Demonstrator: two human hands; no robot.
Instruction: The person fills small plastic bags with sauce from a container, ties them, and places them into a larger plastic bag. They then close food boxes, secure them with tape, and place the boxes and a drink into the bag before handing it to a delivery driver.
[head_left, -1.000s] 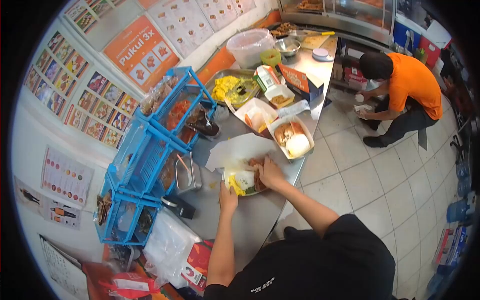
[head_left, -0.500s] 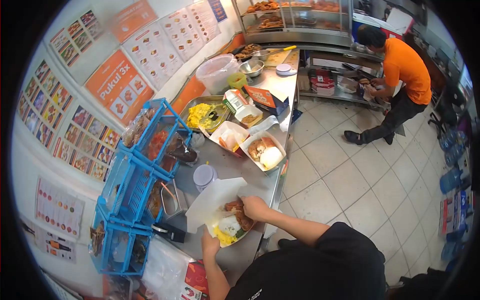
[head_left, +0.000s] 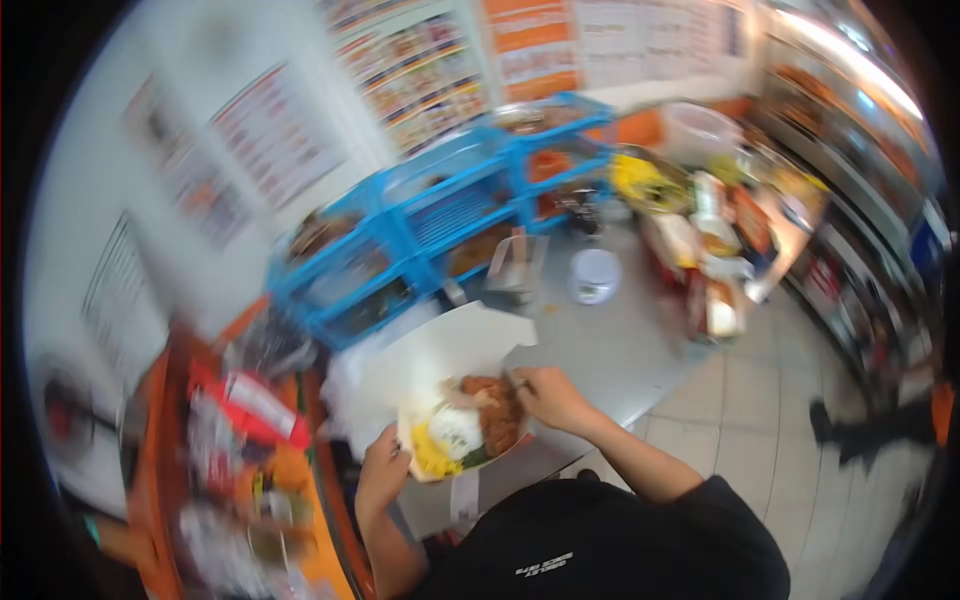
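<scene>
An open white takeaway box with its lid raised is held between my two hands above the steel counter. Rice, yellow shredded food, brown meat and some greens lie inside it. My left hand grips the box's left edge, fingers wrapped round it. On the opposite edge my right hand pinches the box beside the meat. Behind the box, a round white-lidded tub stands on the counter.
Blue stacked baskets line the wall. Filled boxes and a tray of yellow food sit at the counter's right. An orange shelf with packets is at lower left. A person's leg shows at the right edge.
The view has swung left, bringing the orange shelf in and leaving only part of the other person visible. Both hands still hold the box, which now lies nearer the bags left of the counter.
</scene>
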